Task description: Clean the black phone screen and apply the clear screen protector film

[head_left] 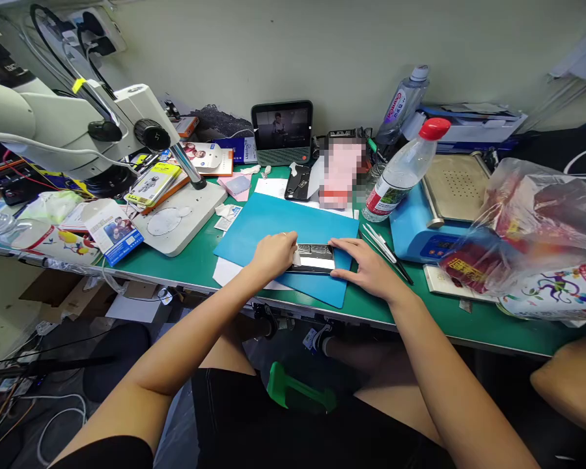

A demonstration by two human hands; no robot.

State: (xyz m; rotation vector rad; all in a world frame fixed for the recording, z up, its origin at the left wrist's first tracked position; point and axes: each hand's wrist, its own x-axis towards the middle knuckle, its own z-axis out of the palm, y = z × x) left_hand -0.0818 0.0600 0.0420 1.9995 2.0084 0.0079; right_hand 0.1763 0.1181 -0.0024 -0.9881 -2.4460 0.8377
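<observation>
The phone [314, 258] lay flat at the near edge of the mat [268, 225], long side toward the person; the left hand [273, 254] was curled at its left end, fingers closed on a small white wipe [297, 256] pressed against the glass; the right hand [366, 266] lay open and flat, fingers spread over the phone's right end and onto the mat, gripping nothing. Whether the wipe was damp could not be told. Done well, the work seemed to call for the flat hand to pin the phone so it could not skid off the mat's near edge; the wipe hand would do best with even, light pressure along the phone's length, not jabs. Tweezers [385, 247] lay just right of the mat; a bottle [400, 172] stood beyond its far right corner; a microscope [127, 124] stood well to its left.
</observation>
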